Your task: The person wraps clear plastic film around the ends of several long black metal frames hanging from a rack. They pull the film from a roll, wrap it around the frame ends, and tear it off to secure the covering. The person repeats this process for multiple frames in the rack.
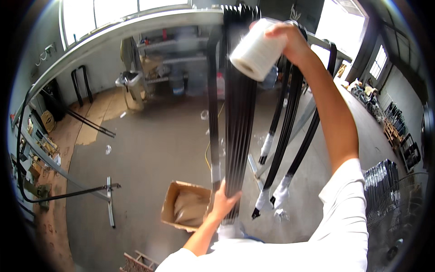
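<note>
A bundle of long black tubes (238, 127) hangs from a pale metal rail (158, 21), directly in front of me. My left hand (224, 203) is closed around its lower part. High up, my right hand (292, 41) grips a whitish roll of plastic film (257, 50), tilted beside the top of the bundle, its hollow core end toward me. Just left of the bundle hangs a thinner black strand (213, 104). To the right, several more black bundles (284, 145) hang with white wrapping (282, 185) around their lower ends.
An open cardboard box (186, 206) stands on the floor left of the bundle. Metal stand feet (110, 201) and scraps of clear plastic (281, 214) lie around. Shelving (176, 59) and a bin (131, 84) are behind; stacked black frames (381, 181) stand at right.
</note>
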`<act>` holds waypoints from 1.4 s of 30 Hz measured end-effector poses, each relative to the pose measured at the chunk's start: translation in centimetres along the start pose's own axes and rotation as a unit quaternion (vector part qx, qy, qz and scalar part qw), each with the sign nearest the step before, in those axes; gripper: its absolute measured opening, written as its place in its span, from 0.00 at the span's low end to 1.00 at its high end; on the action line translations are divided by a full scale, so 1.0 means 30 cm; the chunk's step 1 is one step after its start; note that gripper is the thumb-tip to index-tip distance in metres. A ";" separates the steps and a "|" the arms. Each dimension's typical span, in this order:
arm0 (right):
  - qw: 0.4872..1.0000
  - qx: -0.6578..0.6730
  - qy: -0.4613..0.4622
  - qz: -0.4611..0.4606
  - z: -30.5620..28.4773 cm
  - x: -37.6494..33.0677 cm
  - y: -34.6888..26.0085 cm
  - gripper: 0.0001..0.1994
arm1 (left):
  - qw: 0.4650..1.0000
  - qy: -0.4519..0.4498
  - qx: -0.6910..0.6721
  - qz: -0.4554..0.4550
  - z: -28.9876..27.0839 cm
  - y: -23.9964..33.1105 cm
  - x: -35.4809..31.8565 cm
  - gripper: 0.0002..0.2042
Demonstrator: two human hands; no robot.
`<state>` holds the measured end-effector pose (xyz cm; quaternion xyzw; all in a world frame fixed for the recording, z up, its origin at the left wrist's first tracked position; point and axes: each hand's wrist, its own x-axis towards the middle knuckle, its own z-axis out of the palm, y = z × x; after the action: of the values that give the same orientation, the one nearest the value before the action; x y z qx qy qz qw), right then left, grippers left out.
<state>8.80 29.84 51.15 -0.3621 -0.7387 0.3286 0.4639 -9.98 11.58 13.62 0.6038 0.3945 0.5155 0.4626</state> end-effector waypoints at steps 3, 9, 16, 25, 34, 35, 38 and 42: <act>0.999 0.002 0.046 -0.022 -0.116 0.084 0.141 0.15 | 0.999 -0.004 -0.034 -0.011 0.011 0.004 0.007 0.19; 0.993 0.074 0.063 -0.072 -0.009 -0.262 0.214 0.14 | 0.997 0.070 0.031 0.015 0.052 -0.041 0.013 0.17; 0.930 0.296 0.168 0.141 0.159 -0.871 0.399 0.25 | 0.997 0.072 0.032 0.017 0.045 -0.091 0.049 0.18; 0.864 0.339 0.110 0.355 0.574 -1.354 0.563 0.39 | 0.993 -0.018 -0.095 -0.067 0.032 -0.135 0.064 0.18; 0.791 0.484 0.157 0.339 0.656 -1.344 0.587 0.39 | 0.992 -0.012 0.032 0.124 -0.039 -0.096 -0.074 0.21; 0.778 0.511 0.141 0.338 0.661 -1.344 0.589 0.39 | 0.967 0.000 0.145 0.209 -0.063 -0.066 -0.095 0.21; 0.712 0.602 0.104 0.345 0.692 -1.358 0.592 0.37 | 0.947 -0.201 0.096 0.232 -0.106 0.008 -0.124 0.23; 0.621 0.675 0.092 0.388 0.734 -1.400 0.613 0.25 | 0.915 -0.397 -0.063 -0.011 -0.107 0.040 -0.094 0.20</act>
<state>5.61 0.87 9.47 -0.2287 -0.0540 0.8494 0.4726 -13.60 9.06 14.20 0.7238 0.1517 0.2517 0.6243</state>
